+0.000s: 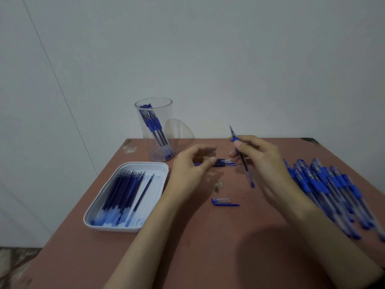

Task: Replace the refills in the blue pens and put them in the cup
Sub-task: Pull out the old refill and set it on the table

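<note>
Slanting through the right grip [268, 163], tip upward, one blue pen [248, 174].

Uncapped blue pen [244, 163] aslant, tip up; dark refills [123, 195] in white tray [143, 164]; clear cup [166, 109] upright, several pens [154, 125] inside.

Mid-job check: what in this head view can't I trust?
Head view only:
Left hand: motion-blurred; whether its fingers pinch anything is unclear.
Pen gripped by the right hand: fingers cover its middle.
Blue pieces on the table: partly hidden behind both hands.
Pen pile: cut off by the right edge; count unknown.
Small metal bit: too small to identify.
</note>
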The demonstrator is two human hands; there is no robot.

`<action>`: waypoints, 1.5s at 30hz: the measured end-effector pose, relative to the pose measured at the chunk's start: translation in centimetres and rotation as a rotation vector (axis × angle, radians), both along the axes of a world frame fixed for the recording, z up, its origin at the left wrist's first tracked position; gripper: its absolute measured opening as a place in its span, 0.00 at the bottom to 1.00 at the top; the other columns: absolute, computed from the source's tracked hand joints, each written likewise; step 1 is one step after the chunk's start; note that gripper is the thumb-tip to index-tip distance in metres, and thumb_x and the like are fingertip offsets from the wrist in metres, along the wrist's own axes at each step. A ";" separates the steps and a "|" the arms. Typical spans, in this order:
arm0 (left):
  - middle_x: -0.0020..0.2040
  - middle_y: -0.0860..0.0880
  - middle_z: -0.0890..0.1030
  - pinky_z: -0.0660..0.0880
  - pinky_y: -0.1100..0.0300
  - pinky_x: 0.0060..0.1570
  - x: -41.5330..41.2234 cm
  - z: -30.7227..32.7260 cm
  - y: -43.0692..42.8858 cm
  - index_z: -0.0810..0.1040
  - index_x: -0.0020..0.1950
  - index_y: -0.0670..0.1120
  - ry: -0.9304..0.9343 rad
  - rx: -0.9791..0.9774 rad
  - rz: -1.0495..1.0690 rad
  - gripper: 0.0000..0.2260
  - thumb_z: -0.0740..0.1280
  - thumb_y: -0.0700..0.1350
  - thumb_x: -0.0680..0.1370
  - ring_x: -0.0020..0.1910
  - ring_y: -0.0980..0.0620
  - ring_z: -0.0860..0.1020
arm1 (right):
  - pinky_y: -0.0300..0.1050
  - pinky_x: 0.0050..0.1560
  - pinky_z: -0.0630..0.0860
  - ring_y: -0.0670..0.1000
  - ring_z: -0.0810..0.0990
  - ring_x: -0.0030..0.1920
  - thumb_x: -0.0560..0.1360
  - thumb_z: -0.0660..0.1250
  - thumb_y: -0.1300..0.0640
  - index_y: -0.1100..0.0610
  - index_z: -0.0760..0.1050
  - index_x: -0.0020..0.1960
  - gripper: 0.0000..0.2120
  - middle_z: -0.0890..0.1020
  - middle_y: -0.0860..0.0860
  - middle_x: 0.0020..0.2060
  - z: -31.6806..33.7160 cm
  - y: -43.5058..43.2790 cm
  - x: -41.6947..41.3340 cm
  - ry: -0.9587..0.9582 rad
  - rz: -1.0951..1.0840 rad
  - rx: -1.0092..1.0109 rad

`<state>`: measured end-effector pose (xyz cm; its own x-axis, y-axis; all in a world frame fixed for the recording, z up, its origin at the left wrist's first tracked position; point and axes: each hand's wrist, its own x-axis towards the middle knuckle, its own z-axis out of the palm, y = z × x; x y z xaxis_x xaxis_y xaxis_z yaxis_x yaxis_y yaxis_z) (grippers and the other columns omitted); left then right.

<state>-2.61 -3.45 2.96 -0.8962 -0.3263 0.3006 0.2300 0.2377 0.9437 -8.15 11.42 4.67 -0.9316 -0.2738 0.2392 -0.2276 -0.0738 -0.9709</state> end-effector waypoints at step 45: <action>0.43 0.47 0.84 0.78 0.64 0.46 0.2 0.3 -0.7 0.76 0.58 0.48 0.050 0.301 -0.034 0.17 0.71 0.33 0.73 0.43 0.55 0.83 | 0.28 0.36 0.69 0.41 0.77 0.34 0.73 0.71 0.57 0.50 0.83 0.47 0.05 0.83 0.43 0.34 -1.1 -0.5 0.6 0.379 -0.043 0.473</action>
